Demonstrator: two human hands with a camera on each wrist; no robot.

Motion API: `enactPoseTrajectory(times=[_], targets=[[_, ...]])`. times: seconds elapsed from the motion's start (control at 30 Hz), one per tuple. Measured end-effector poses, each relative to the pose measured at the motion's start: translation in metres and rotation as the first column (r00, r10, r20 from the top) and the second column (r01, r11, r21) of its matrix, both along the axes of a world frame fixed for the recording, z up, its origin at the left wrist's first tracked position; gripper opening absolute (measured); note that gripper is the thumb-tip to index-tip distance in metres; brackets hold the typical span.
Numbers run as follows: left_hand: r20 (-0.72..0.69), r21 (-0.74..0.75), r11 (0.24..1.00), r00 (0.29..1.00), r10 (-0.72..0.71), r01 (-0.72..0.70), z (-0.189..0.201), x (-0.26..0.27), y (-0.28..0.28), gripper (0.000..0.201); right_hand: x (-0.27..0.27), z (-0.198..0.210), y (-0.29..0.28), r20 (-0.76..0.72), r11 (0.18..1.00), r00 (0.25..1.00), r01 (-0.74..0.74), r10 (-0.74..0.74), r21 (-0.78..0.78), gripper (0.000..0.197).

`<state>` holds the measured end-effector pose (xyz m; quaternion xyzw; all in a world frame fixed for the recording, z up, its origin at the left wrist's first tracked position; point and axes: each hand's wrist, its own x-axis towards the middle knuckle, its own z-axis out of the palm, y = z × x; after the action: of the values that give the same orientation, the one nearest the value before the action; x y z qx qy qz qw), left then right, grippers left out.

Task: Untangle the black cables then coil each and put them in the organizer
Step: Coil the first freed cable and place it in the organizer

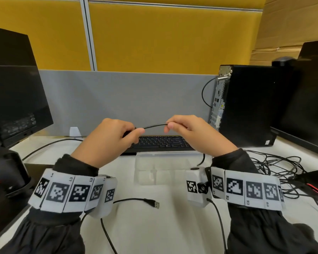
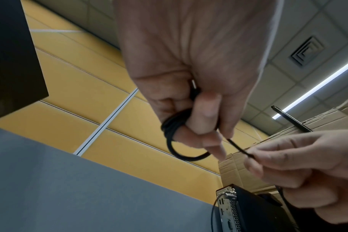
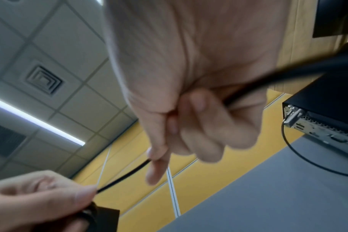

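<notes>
Head view: mid-coil on one black cable (image 1: pixel 155 126) — left hand (image 1: pixel 106 142) clenched around the wound turns, right hand (image 1: pixel 193 133) pinching the free run between thumb and forefinger, the two held up above the keyboard (image 1: pixel 162 142). The clear organizer (image 1: pixel 165 165) sits on the desk just under the hands, at 6 o'clock from them; no coil visible in it, so by my read nothing is stowed yet. A loose USB plug (image 1: pixel 155 204) and its lead lie on the desk at 6 o'clock from the organizer. At 3 o'clock, a tangle of more cables (image 1: pixel 275 165) — looks not yet sorted, so most of the job is left. Left wrist view: several turns of cable wrapped round the left fingers (image 2: pixel 205 119), one loop (image 2: pixel 186 151) hanging loose below; a short straight run goes to the right hand at 4 o'clock, pinched tight. Right wrist view: blurred, but the cable passes through the right fist and leaves at 2 o'clock, so there is more slack to wind. In the way: computer tower (image 1: pixel 250 105) at 2 o'clock with its own plugged lead, monitor (image 1: pixel 15 92) at 9 o'clock, keyboard right behind the organizer — tight space, and the tail could snag the pile at right.
</notes>
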<state>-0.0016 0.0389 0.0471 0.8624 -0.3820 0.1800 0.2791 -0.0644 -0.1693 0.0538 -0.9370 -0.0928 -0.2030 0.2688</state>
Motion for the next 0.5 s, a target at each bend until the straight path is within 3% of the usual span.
enactPoseTrajectory(times=[0.07,0.13,0.2,0.27,0.37,0.4,0.43,0.5], targets=[[-0.112,-0.084,0.995,0.992,-0.063,0.053,0.004,-0.002,0.003,0.041,0.005,-0.005,-0.006,0.056,0.995,0.993,0.103,-0.102,-0.014,0.028],[-0.27,-0.273,0.947,0.932,-0.242,0.167,0.009,-0.008,0.002,0.045,0.009,-0.01,-0.008,0.06,0.985,0.984,0.171,-0.169,-0.027,0.028],[-0.319,-0.494,0.829,0.833,-0.452,0.26,0.013,-0.016,-0.003,0.044,0.011,-0.013,-0.004,0.011,0.986,0.988,0.157,-0.157,-0.059,0.028],[-0.288,-0.689,0.667,0.737,-0.612,0.284,0.011,-0.021,-0.014,0.037,0.012,-0.014,0.006,-0.093,0.993,0.994,0.051,-0.062,-0.108,0.027],[-0.228,-0.867,0.467,0.693,-0.684,0.176,0.005,-0.017,-0.028,0.025,0.008,-0.011,0.019,-0.256,0.983,0.96,-0.145,0.113,-0.111,0.026],[-0.218,-0.872,0.463,0.722,-0.657,0.157,0.002,-0.013,-0.03,0.024,0.005,-0.008,0.022,-0.281,0.976,0.948,-0.188,0.151,-0.109,0.026],[-0.208,-0.841,0.517,0.785,-0.584,0.161,-0.002,-0.008,-0.031,0.025,0.002,-0.005,0.024,-0.292,0.971,0.94,-0.216,0.178,-0.106,0.025],[-0.128,-0.667,0.723,0.929,-0.347,0.178,-0.01,0.002,-0.029,0.027,-0.004,0.0,0.026,-0.265,0.965,0.941,-0.245,0.213,-0.094,0.025]])
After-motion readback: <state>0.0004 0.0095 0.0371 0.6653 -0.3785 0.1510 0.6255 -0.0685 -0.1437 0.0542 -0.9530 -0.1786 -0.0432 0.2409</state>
